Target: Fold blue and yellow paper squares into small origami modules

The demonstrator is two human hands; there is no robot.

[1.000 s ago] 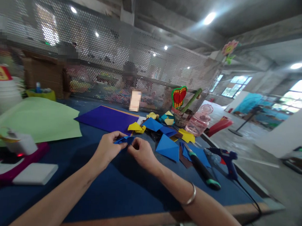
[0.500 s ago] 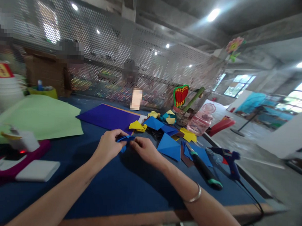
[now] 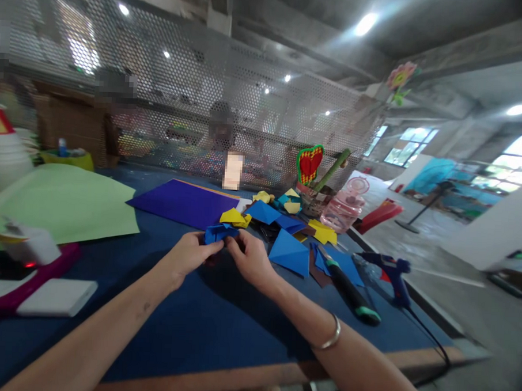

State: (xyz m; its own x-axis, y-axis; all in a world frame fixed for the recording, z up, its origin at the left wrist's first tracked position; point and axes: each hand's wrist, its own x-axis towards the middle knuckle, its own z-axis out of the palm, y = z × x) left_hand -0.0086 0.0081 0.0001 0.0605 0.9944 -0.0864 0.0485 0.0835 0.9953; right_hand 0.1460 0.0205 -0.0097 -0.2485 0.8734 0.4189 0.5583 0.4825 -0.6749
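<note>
My left hand [image 3: 189, 254] and my right hand [image 3: 252, 257] meet over the blue table cloth [image 3: 220, 326], both pinching a small folded blue paper piece [image 3: 218, 233]. The paper sticks up between the fingertips of the two hands. A metal bangle [image 3: 329, 338] sits on my right wrist. Just right of my right hand lies a larger folded blue paper triangle [image 3: 289, 253].
Folded blue and yellow papers [image 3: 286, 217] lie behind the hands, beside a purple sheet [image 3: 183, 202] and a green sheet [image 3: 57, 204]. A black-handled tool [image 3: 347, 288] and a blue glue gun [image 3: 391, 273] lie right. A pink bottle [image 3: 342, 207] and a heart decoration [image 3: 309, 165] stand at the back. A pink device [image 3: 20, 260] lies left.
Both hands have lifted and shifted slightly away from me with the blue paper piece, which now stands higher between the fingers. The view has shifted a little.
</note>
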